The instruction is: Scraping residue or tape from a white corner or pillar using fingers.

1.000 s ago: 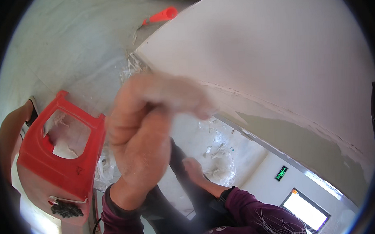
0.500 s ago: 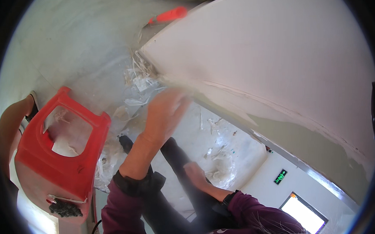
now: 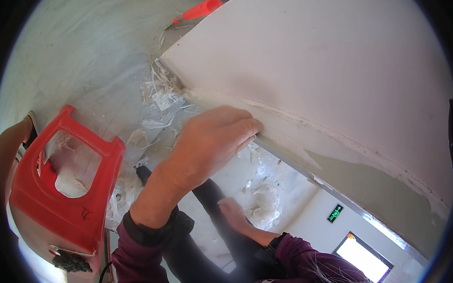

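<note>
My left hand reaches up to the lower border of a white wall surface. Its fingers are bent and pressed together there; whatever they may pinch is hidden. Beside them, a whitish ragged line runs along the wall above a bare grey-green band. My right hand rests on my dark-trousered knee, its fingers laid loosely, with nothing seen in it. White scraps and clear plastic film lie on the floor next to the wall's corner, left of my left hand.
A red plastic stool stands close on the left, with a dark fuzzy clump on it. Behind it shows a bare limb with a dark shoe. An orange-red tool handle lies beyond the wall corner. A green lit sign is at lower right.
My left hand has moved a little right, against the wall's lower border, and its fingers have bent together. The view has shifted slightly. My right hand stays on the knee.
</note>
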`<state>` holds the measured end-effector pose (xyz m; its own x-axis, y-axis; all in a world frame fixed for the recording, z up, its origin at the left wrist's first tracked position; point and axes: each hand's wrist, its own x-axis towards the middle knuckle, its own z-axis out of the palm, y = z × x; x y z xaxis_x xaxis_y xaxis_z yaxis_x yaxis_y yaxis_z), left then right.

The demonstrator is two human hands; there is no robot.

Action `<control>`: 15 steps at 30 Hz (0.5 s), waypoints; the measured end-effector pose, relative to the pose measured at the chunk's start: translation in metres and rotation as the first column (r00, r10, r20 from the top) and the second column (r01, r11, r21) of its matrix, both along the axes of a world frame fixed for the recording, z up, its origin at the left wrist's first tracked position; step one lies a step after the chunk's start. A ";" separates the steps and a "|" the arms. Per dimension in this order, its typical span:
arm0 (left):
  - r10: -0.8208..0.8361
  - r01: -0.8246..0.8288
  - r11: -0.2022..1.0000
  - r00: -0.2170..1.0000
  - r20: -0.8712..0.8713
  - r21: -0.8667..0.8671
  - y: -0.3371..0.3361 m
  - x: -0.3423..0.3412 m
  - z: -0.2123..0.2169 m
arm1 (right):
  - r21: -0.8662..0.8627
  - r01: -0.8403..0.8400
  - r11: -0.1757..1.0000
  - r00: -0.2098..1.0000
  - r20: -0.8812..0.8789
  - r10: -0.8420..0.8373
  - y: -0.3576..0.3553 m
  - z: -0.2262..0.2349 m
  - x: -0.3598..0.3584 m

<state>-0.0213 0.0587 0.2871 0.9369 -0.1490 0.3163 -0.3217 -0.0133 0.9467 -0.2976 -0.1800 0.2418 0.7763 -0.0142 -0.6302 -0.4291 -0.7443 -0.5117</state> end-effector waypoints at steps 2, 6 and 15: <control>-0.018 0.018 1.000 1.000 -0.010 0.014 0.001 0.001 0.001 | 0.009 0.010 1.000 1.000 0.007 -0.010 0.001 -0.001 0.000; -0.025 0.015 0.995 0.995 0.098 0.100 0.003 0.007 0.003 | 0.022 0.019 1.000 1.000 -0.023 -0.018 0.002 0.000 0.001; -0.156 0.071 0.962 0.935 0.318 0.263 0.008 0.029 0.006 | 0.046 0.045 0.998 0.995 -0.087 -0.041 0.002 -0.001 0.002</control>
